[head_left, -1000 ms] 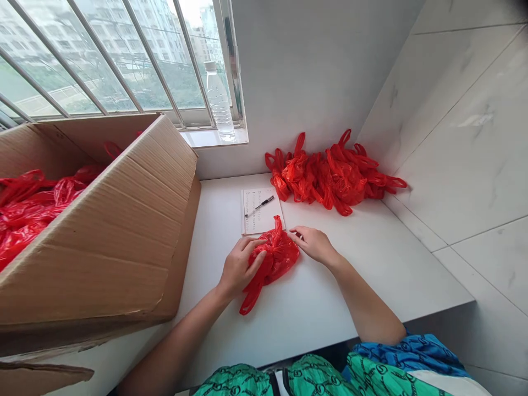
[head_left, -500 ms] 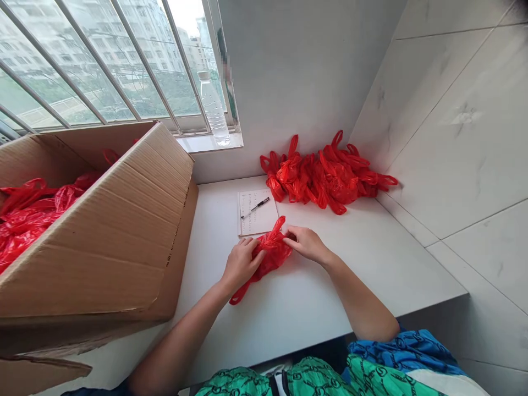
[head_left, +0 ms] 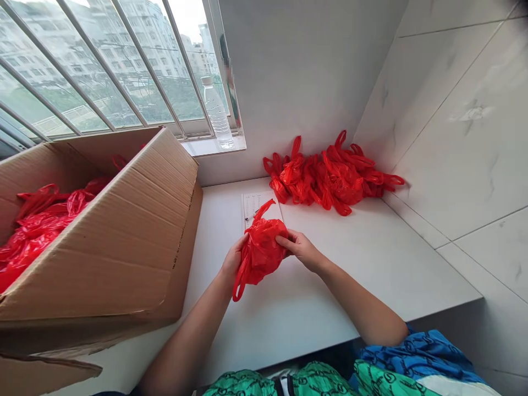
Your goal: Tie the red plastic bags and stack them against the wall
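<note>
Grip: I read left hand (head_left: 234, 261) and right hand (head_left: 301, 248) closed on crumpled red plastic bag (head_left: 260, 252).
Surface: white surface (head_left: 330, 264) carrying heap of red plastic bags (head_left: 330, 179).
Room: open brown cardboard box (head_left: 99, 247), barred glass window (head_left: 124, 60).

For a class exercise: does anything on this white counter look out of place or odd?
The red plastic bag, held between left hand and right hand, hangs over the white paper notepad, hiding part of the writing.

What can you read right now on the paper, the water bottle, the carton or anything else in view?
Nothing can be quoted.
Paper sheet: rows of small characters, too small to read.
Plastic water bottle: no label or lettering shows.
Cardboard carton: no print shows on the sides in view.
Red plastic bag: no print shows.
Green garment: repeating ring pattern, no legible words.
</note>
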{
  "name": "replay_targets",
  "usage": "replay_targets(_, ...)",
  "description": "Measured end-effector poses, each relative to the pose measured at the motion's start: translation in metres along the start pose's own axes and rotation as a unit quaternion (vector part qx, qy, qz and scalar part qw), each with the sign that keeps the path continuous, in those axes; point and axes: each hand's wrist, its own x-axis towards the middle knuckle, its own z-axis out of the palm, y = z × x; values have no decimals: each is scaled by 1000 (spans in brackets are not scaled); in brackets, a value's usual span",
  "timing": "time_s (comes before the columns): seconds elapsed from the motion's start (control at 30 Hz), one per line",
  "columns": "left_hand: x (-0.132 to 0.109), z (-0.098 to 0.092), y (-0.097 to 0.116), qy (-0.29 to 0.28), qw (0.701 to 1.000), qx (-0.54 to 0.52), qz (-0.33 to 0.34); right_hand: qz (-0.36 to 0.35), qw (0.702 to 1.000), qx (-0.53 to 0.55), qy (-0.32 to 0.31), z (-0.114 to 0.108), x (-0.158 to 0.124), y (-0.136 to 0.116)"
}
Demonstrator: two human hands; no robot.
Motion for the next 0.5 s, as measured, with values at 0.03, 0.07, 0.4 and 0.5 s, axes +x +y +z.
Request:
replay_targets(0.03,1,-2,-1,-3,1000,-9,-4,-9,1000,-1,20,-1,1,2)
replay_targets(0.07,2,-3,-1,-5,1000,-15,-9,-16,999,-2,36,-2,3,4)
replay_targets(0.4,-23,3,-3,76,947,264,167,-1,1000,1,-7,-3,-3,10)
replay_targets(0.5,-59,15,5,61,933,308,175,45,997,-19,-66,0,-10,9)
